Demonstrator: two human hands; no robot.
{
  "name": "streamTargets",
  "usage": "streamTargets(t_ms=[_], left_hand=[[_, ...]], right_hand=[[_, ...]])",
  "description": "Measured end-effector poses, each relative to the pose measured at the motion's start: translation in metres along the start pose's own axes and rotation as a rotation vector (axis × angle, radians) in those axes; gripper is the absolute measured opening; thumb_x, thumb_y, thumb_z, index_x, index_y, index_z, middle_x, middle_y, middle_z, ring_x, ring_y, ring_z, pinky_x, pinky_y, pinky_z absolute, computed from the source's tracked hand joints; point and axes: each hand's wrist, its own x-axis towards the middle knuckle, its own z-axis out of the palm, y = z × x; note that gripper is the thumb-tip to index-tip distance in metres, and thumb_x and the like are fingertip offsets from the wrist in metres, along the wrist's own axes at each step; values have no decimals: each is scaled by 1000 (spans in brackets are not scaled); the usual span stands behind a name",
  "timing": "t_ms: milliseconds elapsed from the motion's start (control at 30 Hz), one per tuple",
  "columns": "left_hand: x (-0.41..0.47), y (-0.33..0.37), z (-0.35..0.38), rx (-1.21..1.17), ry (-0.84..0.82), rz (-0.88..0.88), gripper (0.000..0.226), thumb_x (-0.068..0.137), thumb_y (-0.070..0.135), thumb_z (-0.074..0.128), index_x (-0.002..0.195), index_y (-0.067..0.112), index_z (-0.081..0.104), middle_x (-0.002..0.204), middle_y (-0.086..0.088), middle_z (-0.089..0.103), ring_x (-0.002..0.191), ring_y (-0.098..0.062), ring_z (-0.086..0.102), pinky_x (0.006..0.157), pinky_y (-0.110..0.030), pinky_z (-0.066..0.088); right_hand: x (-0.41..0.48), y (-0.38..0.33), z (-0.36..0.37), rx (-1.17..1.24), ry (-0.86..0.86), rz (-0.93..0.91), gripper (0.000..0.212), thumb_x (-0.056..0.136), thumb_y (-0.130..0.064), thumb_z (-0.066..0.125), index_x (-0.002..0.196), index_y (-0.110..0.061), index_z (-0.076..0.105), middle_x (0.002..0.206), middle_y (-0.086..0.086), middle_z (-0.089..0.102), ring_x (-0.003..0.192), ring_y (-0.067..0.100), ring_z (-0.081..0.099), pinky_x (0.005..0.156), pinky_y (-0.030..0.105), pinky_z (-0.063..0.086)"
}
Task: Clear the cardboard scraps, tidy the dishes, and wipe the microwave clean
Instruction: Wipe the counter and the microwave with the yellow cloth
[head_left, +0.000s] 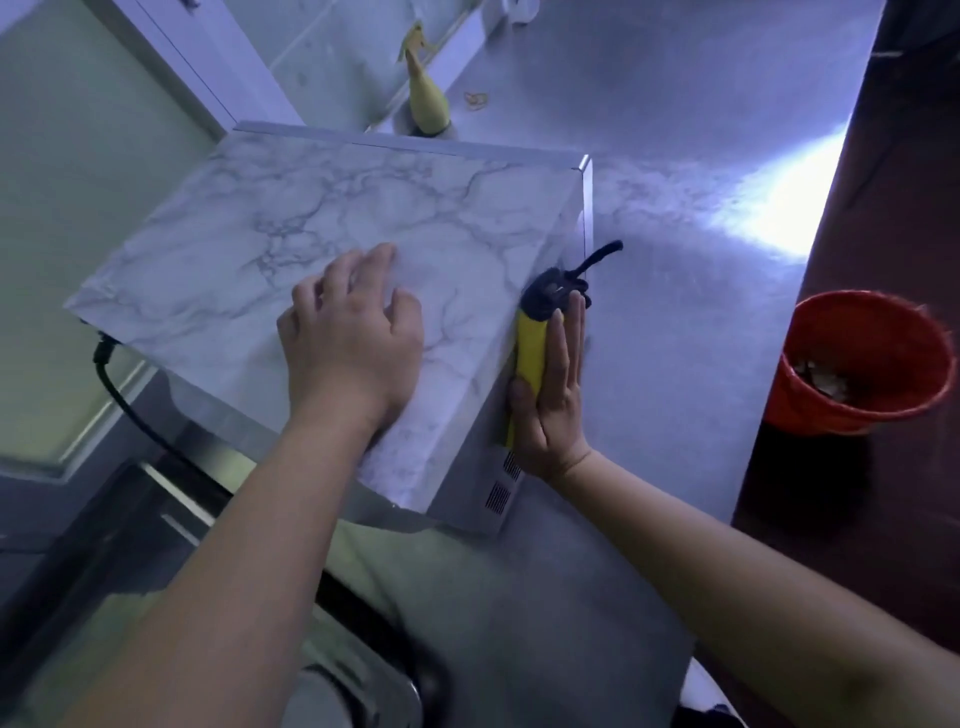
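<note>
My left hand (353, 343), flat, steadied the microwave (234, 234); my right hand (550, 410), fingers straight, pressed the yellow cloth (530, 353); even pressure mattered.

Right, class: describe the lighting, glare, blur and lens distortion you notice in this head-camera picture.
Head view: a cold bluish cast throughout; harsh glare on the steel counter bleaches detail; the wide-angle lens splays the microwave edges; the dim lower-left corner is soft; the left hand and right hand look fairly sharp.
</note>
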Motion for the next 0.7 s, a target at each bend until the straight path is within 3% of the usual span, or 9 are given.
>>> streamTargets(t_ms=[100,167,267,400,467,533,633,700], left_hand=[[-1,2,-2,-4,0,-9,50,97,38,34,147,37,39,156,8,35,138,-26,28,113,-44,22],[-1,4,-5,-15,-1,-22,52,94,39,33,146,37,41,156,9,35,139,-25,27,114,-44,21],[-2,8,-8,-38,-6,-42,54,92,40,33,145,38,42,155,9,37,139,-25,28,114,-44,21],[-4,12,-12,-27,-16,-51,56,90,40,32,145,36,44,155,9,38,139,-24,31,114,-42,23],[-5,14,-13,-27,-19,-58,59,88,41,31,145,35,45,155,8,40,138,-24,33,115,-41,23],[-5,15,-15,-35,-15,-78,62,86,43,31,145,33,47,154,6,41,138,-24,35,115,-40,23],[-7,15,-16,-49,-8,-95,64,84,43,31,144,31,49,153,3,43,139,-24,36,116,-40,24],[-8,14,-16,-61,-4,-106,63,85,43,32,144,31,50,153,3,44,138,-24,36,116,-38,24]], right_hand=[[-16,0,6,79,86,428,62,101,-31,38,158,-21,14,168,6,8,155,27,4,124,55,8],[-22,-3,9,126,127,685,59,102,-30,36,157,-25,14,168,3,10,155,17,4,126,46,7],[-24,-9,8,145,135,937,57,105,-31,34,158,-30,14,168,-5,6,154,10,0,124,31,-1],[-37,-31,5,217,109,1280,57,108,-23,37,159,-26,12,168,-2,4,154,13,2,124,30,1],[-46,-54,3,314,128,1395,58,107,-22,40,159,-29,16,168,-3,9,153,13,11,124,31,8],[-56,-74,-6,481,211,1536,59,103,-14,46,156,-32,28,162,-2,30,142,18,35,120,35,25],[-66,-89,-41,778,236,1827,50,99,-13,47,146,-30,47,137,12,56,120,34,54,107,51,42],[-62,-91,-72,957,181,1933,41,97,-23,46,137,-15,55,108,20,64,98,38,59,90,49,48]])
